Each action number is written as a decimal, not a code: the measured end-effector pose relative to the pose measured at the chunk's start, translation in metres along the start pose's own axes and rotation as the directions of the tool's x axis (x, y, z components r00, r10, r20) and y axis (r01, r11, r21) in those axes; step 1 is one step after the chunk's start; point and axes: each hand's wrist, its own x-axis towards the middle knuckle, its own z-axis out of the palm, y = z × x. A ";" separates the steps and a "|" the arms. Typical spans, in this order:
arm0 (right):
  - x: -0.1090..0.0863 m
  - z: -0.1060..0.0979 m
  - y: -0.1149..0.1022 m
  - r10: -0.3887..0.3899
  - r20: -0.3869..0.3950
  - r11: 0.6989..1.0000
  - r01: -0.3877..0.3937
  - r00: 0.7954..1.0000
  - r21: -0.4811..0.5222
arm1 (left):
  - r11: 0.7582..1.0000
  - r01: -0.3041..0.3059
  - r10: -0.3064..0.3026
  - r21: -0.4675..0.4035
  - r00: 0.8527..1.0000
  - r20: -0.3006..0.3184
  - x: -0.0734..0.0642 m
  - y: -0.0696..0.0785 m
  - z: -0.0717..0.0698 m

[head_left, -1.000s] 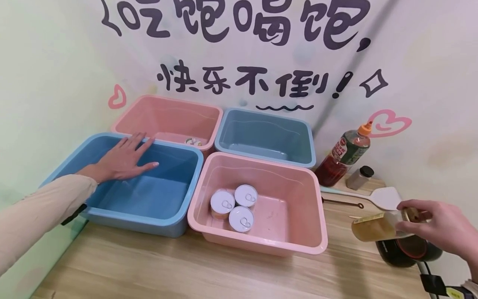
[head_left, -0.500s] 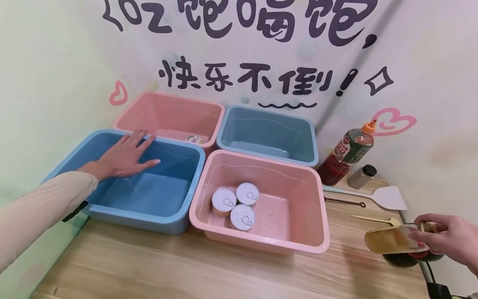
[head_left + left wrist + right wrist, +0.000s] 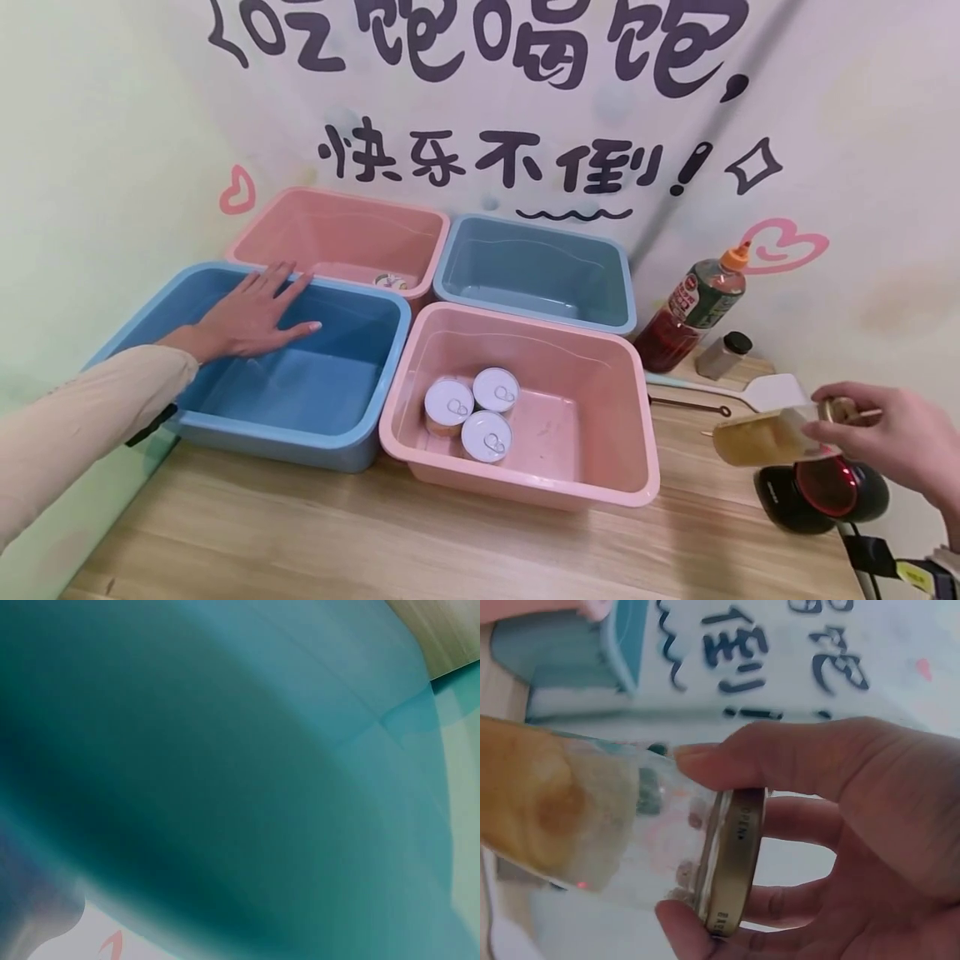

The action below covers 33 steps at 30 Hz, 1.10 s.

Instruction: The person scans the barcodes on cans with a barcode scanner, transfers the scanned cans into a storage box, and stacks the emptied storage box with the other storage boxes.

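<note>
While my left hand lies flat, fingers straight, on the near blue tub, likely steadying it, my right hand grips a glass jar by its lid, sideways above the black scanner, right of the pink tub holding three cans.

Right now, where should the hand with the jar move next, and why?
Probably left, toward the bins. The right hand grips the jar sideways above a black device, off to the side of the near pink bin, while the left hand rests on the blue bin.
</note>
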 end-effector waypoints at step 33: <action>0.184 -0.035 -0.279 -0.461 0.068 0.885 0.453 0.885 0.104 | 1.000 0.003 -0.003 -0.005 1.000 -0.018 -0.003 0.001 -0.001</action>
